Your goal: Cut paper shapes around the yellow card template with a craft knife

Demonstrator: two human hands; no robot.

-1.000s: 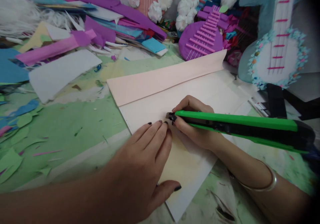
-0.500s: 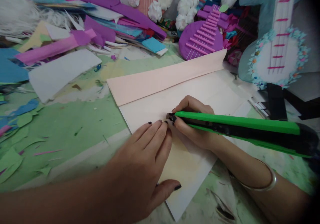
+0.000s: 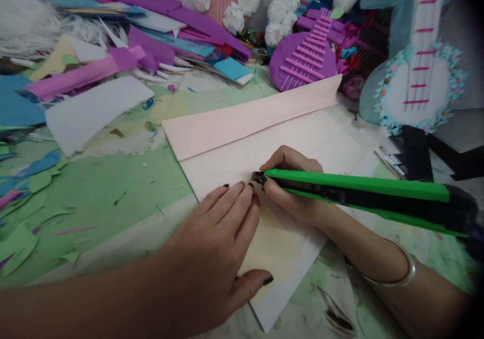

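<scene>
Little had moved since half a second earlier: the butt of the green cutter (image 3: pixel 359 190) had shifted slightly at the right edge of view, while the left hand (image 3: pixel 215 243) and right hand (image 3: pixel 304 210) had kept their places. Nearest the viewer on the right, a metal bangle (image 3: pixel 412 268) circled the right forearm. The left hand lay flat on the white sheet (image 3: pixel 223 175), its four fingers pressed together and pointing away, its thumb out to the side. The right hand pinched the cutter close to its nose. The cutter's long axis ran sideways, nose to the left near the middle of the view, the body extending right past the hand. The nose was just beside the left fingertips, which crowded it on the near left; whether the blade touched the sheet could not be told. Beyond the hands, a pink strip (image 3: pixel 253 119) lay across the sheet's far end. Left of the sheet, green scraps (image 3: pixel 22 238) and a white piece (image 3: pixel 94 112) lay on the green table (image 3: pixel 143 177). Farther back stood a purple lute (image 3: pixel 302 61) and, to the right, a pale blue one (image 3: pixel 419 81), with piled paper (image 3: pixel 181 13) at far left.
</scene>
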